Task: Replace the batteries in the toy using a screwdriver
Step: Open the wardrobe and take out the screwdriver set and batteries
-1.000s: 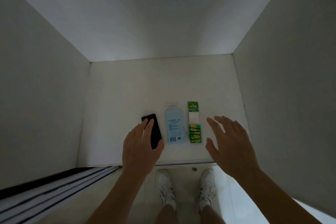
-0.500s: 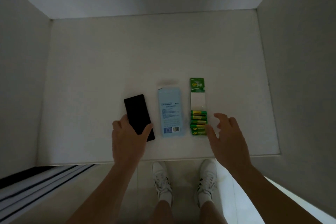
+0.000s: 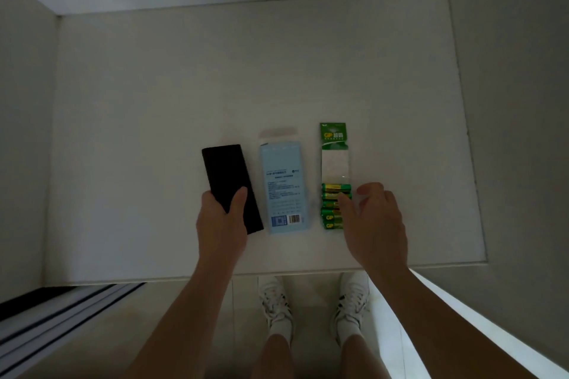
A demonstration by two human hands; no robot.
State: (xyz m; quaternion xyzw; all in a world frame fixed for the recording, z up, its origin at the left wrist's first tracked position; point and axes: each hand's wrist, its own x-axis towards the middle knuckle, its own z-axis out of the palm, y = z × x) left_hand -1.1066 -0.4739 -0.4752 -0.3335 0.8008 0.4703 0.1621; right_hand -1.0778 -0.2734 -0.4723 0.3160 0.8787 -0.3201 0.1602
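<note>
White surface of a recessed table (image 3: 154, 138), enclosed by plain walls on three sides, carries three items in a row near its front edge. At the left lies a flat black rectangular object (image 3: 229, 181), slightly angled; whether it is the toy cannot be determined from this view. The left hand (image 3: 221, 224) is closed around its near end, thumb on the right edge and fingers wrapped on the left edge. In the middle lies a pale blue packaged box (image 3: 281, 186) with printed text and a barcode at its near end, flat on the table, just beside the black object and not touching it. To the right lies a green battery pack (image 3: 335, 175), its upper card section empty and several green-and-yellow cells stacked in the lower part. The right hand (image 3: 375, 224) is spread, fingers curved, thumb tip touching the cells; it grips nothing. White shoes (image 3: 352, 298) show on the floor below the table edge.
</note>
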